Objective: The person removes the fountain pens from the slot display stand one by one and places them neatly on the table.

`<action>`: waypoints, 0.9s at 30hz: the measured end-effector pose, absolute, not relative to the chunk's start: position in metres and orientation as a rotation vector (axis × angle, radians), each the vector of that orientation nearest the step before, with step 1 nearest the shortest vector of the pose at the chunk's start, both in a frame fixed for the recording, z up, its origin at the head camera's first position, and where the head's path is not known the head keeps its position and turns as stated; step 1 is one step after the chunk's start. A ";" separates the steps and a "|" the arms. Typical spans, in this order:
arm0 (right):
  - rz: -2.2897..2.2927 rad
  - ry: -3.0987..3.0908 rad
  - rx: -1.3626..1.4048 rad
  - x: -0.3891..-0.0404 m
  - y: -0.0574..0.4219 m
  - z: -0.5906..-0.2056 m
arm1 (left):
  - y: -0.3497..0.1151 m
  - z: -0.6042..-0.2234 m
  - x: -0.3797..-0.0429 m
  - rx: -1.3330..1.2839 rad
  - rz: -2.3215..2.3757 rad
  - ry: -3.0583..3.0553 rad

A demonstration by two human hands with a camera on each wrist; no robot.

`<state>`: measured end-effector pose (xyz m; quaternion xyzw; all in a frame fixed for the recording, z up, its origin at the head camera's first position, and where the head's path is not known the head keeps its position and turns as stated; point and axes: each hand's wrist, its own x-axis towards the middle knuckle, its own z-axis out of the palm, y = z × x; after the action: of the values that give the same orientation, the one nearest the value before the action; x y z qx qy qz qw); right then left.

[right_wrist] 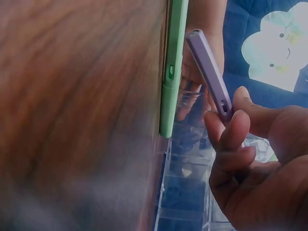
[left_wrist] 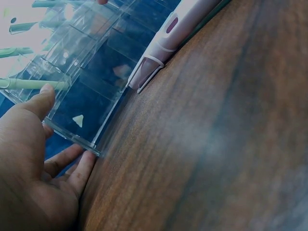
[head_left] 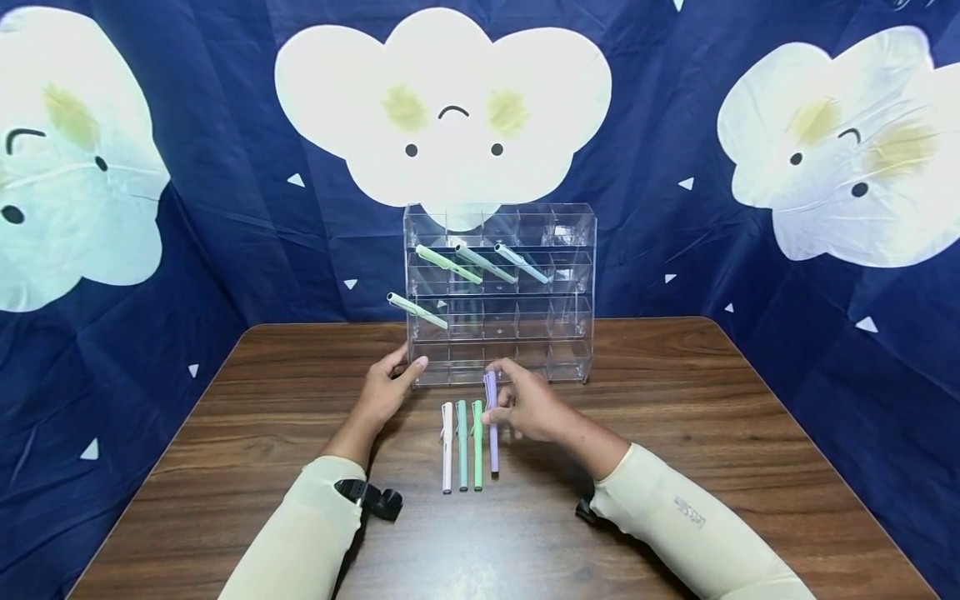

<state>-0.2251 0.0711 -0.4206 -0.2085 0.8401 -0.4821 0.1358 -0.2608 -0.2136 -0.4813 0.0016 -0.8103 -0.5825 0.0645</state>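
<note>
A clear rack with rows of compartments [head_left: 517, 332] stands at the back of the table. My left hand [head_left: 386, 392] holds its lower left side, thumb in front and fingers round the edge. In the right hand [head_left: 532, 404] a purple capped pen [head_left: 493, 450] is pinched between thumb and fingers; in the right wrist view the purple pen [right_wrist: 207, 65] tilts above the table. Left of it lie a green pen [head_left: 477, 454], a teal pen [head_left: 462, 454] and a pale pink pen [head_left: 447, 454], side by side before the rack.
Three pens, light green [head_left: 448, 264], grey-green [head_left: 486, 263] and pale blue [head_left: 522, 263], lean in the rack's second row from the top. One pale green pen [head_left: 417, 310] sits in the leftmost compartment below. Behind hangs a dark blue cloth [head_left: 645, 233] with clouds.
</note>
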 end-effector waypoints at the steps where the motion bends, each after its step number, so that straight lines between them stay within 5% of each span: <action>1: -1.389 2.428 -0.600 -0.225 0.071 -0.421 | -0.214 -0.481 -0.261 0.008 -1.758 -2.448; 27: -1.184 2.421 -0.596 -0.232 0.076 -0.440 | -0.216 -0.483 -0.262 0.009 -1.716 -2.505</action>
<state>-0.2317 0.0760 -0.4405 -0.2121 0.8612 -0.4213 0.1896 -0.2615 -0.2157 -0.4829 0.0031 -0.8238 -0.5645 0.0527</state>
